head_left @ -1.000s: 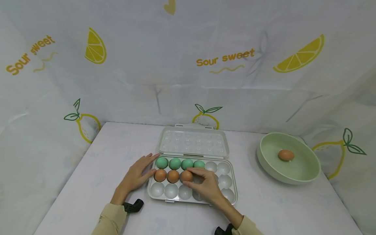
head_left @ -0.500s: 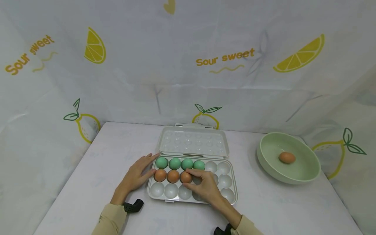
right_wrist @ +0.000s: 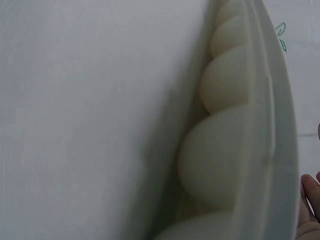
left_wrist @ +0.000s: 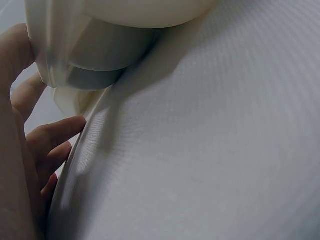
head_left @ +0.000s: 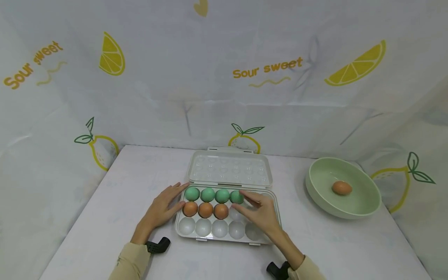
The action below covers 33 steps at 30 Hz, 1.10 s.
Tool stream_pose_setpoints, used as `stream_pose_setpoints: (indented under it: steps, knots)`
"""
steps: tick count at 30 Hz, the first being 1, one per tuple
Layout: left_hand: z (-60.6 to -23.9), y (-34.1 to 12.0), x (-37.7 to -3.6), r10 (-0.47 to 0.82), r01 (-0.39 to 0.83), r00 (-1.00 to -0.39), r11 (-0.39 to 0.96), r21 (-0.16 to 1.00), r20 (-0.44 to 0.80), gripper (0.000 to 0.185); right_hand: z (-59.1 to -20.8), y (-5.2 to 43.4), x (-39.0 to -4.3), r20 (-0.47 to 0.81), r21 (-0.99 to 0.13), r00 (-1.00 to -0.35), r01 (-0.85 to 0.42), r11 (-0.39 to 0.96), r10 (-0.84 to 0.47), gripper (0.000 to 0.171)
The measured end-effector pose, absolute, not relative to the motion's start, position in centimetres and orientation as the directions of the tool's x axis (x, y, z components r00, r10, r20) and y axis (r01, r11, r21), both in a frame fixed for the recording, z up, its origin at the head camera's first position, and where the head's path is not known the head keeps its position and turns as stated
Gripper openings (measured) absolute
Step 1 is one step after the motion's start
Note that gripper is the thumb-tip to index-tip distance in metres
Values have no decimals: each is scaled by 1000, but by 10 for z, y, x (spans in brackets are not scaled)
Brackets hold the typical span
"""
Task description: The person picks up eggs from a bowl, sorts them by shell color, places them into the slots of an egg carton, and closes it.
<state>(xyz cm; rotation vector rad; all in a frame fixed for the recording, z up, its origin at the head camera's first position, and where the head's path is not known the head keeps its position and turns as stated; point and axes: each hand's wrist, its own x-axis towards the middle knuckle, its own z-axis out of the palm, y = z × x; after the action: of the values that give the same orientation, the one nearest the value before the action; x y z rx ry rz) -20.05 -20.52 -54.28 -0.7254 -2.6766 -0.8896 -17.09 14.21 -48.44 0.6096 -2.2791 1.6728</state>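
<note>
A pale plastic egg carton point(head_left: 210, 235) lies on the table with its lid point(head_left: 229, 171) folded back. In its far row sit several green eggs point(head_left: 207, 195). The middle row has three brown eggs point(head_left: 205, 210) at its left end. Along the carton's left edge rests my left hand point(head_left: 161, 208), fingers extended; the left wrist view shows fingers point(left_wrist: 55, 135) beside the carton wall. My right hand point(head_left: 262, 213) is over the carton's right part, its thumb and index finger apart at the rightmost green egg point(head_left: 236, 196). Whether they touch that egg is unclear.
A light green bowl point(head_left: 320, 198) stands on the right of the table with one brown egg point(head_left: 342, 188) inside. Behind the table hangs a white cloth point(head_left: 157, 97) with lemon prints. The right wrist view mostly shows the carton's rounded underside point(right_wrist: 220, 155).
My right hand has let go of the third brown egg, which sits in its well, and moved right and away toward the last green egg. My left hand stays put.
</note>
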Motion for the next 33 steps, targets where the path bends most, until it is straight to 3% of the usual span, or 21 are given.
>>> stream_pose_setpoints:
  steps: [14, 21, 27, 33]
  knots:
    - [-544, -205, -200, 382, 523, -851, 684, 509, 360, 60, -448, 256, -196, 447, -853, -885, -378, 359, 132, 41]
    - [-543, -206, -201, 386, 535, -842, 689, 490, 376, 60, -439, 329, -198, 435, -806, -881, -290, 516, 186, 43]
    - [-544, -207, -201, 379, 529, -845, 695, 487, 377, 60, -442, 378, -197, 325, -838, -923, -181, 515, 204, 45]
    - [-544, -206, -201, 379, 529, -847, 680, 508, 374, 60, -447, 410, -197, 322, -799, -933, -176, 576, 161, 40]
